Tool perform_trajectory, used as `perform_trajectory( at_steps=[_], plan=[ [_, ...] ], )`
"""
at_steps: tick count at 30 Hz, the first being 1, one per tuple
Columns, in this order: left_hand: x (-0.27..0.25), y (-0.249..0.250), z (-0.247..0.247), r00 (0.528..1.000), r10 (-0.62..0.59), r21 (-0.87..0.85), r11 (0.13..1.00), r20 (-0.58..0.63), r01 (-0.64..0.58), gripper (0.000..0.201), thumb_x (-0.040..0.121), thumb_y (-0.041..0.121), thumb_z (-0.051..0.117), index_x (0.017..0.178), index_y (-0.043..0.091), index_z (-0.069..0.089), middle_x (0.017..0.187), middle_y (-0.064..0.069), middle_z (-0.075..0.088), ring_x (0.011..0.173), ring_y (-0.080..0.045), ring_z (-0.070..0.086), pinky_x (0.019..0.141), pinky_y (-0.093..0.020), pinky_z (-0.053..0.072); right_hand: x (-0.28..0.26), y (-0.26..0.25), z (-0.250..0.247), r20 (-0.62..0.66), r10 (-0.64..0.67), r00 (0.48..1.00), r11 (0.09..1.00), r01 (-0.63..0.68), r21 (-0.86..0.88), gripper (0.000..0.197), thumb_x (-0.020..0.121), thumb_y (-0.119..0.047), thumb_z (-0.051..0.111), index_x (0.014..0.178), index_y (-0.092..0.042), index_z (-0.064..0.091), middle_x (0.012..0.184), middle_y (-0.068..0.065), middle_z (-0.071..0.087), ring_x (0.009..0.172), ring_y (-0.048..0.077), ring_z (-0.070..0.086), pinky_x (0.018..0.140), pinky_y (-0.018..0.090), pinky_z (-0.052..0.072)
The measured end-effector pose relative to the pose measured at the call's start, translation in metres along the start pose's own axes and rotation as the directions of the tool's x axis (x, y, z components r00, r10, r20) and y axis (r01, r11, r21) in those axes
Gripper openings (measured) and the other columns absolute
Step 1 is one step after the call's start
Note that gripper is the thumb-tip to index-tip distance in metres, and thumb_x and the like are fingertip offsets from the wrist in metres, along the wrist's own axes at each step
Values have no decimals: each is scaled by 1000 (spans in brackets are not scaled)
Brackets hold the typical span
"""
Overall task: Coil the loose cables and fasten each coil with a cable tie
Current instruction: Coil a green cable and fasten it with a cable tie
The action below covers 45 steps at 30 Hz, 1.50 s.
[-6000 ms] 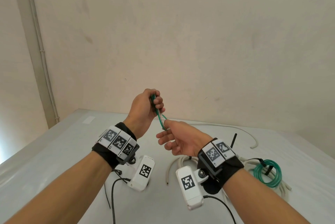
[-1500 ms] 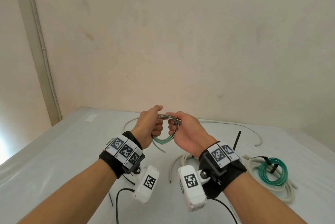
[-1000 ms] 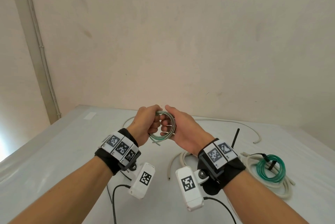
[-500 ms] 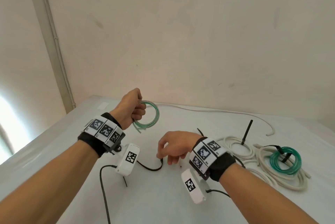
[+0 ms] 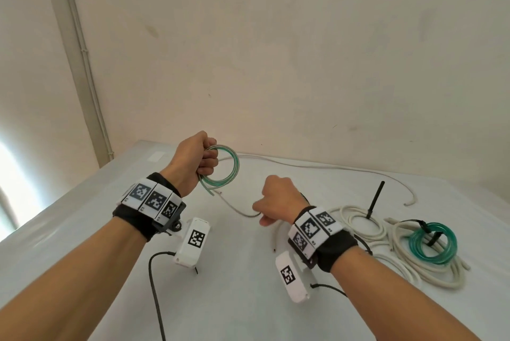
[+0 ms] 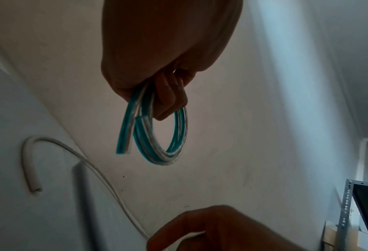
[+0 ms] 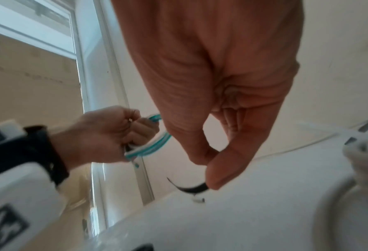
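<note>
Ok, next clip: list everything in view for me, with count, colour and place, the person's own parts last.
green-and-white cable coil: 1, held above the table, no tie visible
black cable tie: 1, pinched just above the table
tied green coil: 1, table's right side, on the white cables
white cables: several, loosely piled at right; one long strand along the far edge
black upright rod: 1, inside a white loop
table: 1, white
left hand: grips the coil
right hand: pinches the tie
</note>
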<state>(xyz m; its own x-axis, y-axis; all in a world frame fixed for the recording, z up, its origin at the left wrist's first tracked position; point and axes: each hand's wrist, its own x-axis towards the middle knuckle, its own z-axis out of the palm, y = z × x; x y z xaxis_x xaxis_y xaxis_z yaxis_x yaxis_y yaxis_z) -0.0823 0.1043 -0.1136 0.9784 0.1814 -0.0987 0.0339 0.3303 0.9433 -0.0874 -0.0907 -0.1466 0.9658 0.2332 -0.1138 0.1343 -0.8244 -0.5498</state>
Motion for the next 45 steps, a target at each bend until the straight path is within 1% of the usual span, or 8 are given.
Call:
perform_trajectory(
  at_steps=[3, 9, 14, 22, 27, 36, 41, 45],
  plan=[
    [1, -3, 6, 1000, 19, -10, 1000, -15, -20, 16, 87, 8, 32, 76, 18, 36, 56, 6, 25, 42, -9, 18, 36, -20, 13, 1, -2, -22, -70, -34, 997, 997, 39, 72, 12, 83, -5, 61, 86, 2, 71, 65, 13, 75, 64, 24, 77, 74, 42, 66],
    [4, -6, 20, 993, 101, -13, 995, -63, -102, 20, 89, 5, 31, 78, 20, 38, 53, 7, 28, 44, -10, 19, 40, -21, 13, 2, 2, -65, -231, -52, 972, 998, 60, 24, 9, 89, -4, 66, 88, -4, 74, 68, 12, 76, 64, 19, 76, 75, 36, 65],
    [15, -11, 30, 994, 98, -69, 992, -45, -101, 20, 90, 4, 30, 82, 17, 42, 55, 5, 31, 44, -9, 22, 38, -20, 17, -4, 2, -86, -445, -59, 894, 961, 171, 216, 6, 90, -14, 73, 86, -10, 75, 69, 7, 76, 63, 15, 76, 77, 37, 65],
    [31, -31, 49, 981, 174, -57, 982, -89, -179, 25, 87, 2, 29, 73, 23, 26, 57, 5, 28, 48, -12, 19, 51, -29, 11, -14, -5, -92, -365, -139, 921, 968, 204, 147, 9, 91, -14, 73, 84, -10, 77, 66, 4, 76, 59, 9, 74, 68, 23, 62],
    [36, -40, 60, 977, 196, 4, 981, -81, -196, 22, 87, 4, 29, 75, 22, 25, 49, 9, 32, 46, -12, 22, 46, -24, 17, 1, -5, -82, -337, -133, 932, 976, 182, 117, 10, 92, -17, 73, 86, -9, 77, 68, 4, 76, 58, 4, 72, 51, 10, 50],
    [36, -52, 70, 976, 207, 94, 975, -62, -201, 8, 104, 18, 43, 102, 10, 43, 47, 10, 40, 40, -7, 32, 38, -19, 29, 28, -15, -55, -478, -192, 857, 878, 368, 307, 5, 88, -12, 78, 86, -9, 75, 73, 4, 76, 59, 6, 74, 63, 13, 55],
    [37, -56, 64, 971, 238, 165, 959, -23, -232, 21, 105, 23, 50, 91, 10, 59, 52, 7, 41, 47, -11, 35, 42, -20, 29, 28, -11, -47, -551, -189, 813, 780, 465, 418, 2, 87, -10, 79, 89, -8, 78, 77, 5, 76, 65, 12, 76, 66, 15, 58],
    [33, -57, 63, 942, 330, 190, 922, 68, -337, 28, 106, 20, 47, 113, 29, 72, 64, -2, 40, 51, -11, 35, 45, -21, 30, 31, -6, -46, -540, -166, 825, 751, 461, 473, 6, 86, -11, 81, 91, -10, 80, 75, 4, 77, 66, 14, 77, 75, 28, 64]
  ],
)
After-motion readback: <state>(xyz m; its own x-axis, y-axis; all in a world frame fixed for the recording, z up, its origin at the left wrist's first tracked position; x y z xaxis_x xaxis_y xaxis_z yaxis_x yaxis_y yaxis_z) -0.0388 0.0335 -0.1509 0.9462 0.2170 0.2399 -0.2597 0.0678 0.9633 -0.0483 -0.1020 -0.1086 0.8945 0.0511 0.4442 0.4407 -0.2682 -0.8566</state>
